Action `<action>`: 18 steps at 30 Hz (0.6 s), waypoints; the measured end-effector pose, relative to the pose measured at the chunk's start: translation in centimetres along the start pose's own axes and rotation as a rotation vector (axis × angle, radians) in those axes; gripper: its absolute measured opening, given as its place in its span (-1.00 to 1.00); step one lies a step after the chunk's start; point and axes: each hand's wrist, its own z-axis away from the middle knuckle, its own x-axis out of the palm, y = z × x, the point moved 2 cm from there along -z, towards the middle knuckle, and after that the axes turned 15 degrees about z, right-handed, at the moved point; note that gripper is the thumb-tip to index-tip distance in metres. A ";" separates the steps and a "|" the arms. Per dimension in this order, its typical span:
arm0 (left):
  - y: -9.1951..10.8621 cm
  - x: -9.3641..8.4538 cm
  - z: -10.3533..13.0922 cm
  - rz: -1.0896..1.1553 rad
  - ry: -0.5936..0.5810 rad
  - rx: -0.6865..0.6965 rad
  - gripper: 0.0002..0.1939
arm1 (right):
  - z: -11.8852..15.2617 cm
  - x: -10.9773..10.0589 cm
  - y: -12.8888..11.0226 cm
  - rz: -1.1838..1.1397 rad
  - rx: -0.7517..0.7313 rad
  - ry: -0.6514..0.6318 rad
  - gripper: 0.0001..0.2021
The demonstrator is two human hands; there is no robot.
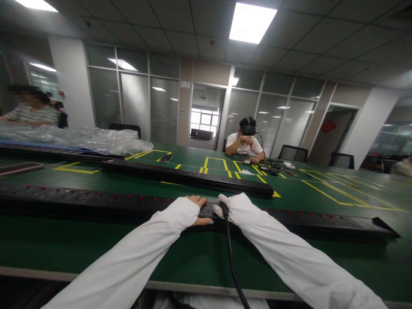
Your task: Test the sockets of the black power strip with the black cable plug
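The left hand [197,211] has its grip across the power strip [125,202] on the bench [128,253]; the right hand [229,202] grasps a black plug [224,210] at this strip. Beyond the strip lie a second strip [189,177], plastic wrap [96,139] and a phone [166,158].

The red-dotted power strip [141,208] and cable [229,246] are black.

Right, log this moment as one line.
left hand: on power strip | right hand: holding plug at strip, cord trailing down | around: second strip beyond, green table
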 end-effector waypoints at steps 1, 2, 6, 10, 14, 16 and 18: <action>0.1 0.0 0.0 0.004 -0.005 0.007 -0.33 | -0.1 0.2 -0.2 -0.003 0.007 -0.005 -0.65; 0.2 0.0 0.0 0.010 -0.009 0.017 -0.32 | -0.2 0.4 -0.3 -0.006 0.015 -0.012 -0.65; 1.2 -0.2 -0.1 0.020 0.014 0.071 -0.30 | -0.5 0.9 -0.6 -0.029 0.051 -0.016 -0.65; 1.6 0.0 -0.2 -0.006 0.028 0.082 -0.31 | -0.5 1.1 -0.5 -0.031 0.074 0.014 -0.64; 1.1 0.6 -0.5 -0.030 0.030 0.075 -0.32 | -0.5 1.1 -0.4 -0.026 0.048 0.037 -0.64; 0.8 1.0 -0.7 -0.037 0.013 0.064 -0.31 | -0.5 1.0 -0.3 0.003 0.030 0.046 -0.67; 0.7 1.2 -0.8 -0.039 0.009 0.058 -0.30 | -0.6 1.0 -0.3 0.060 0.011 0.054 -0.67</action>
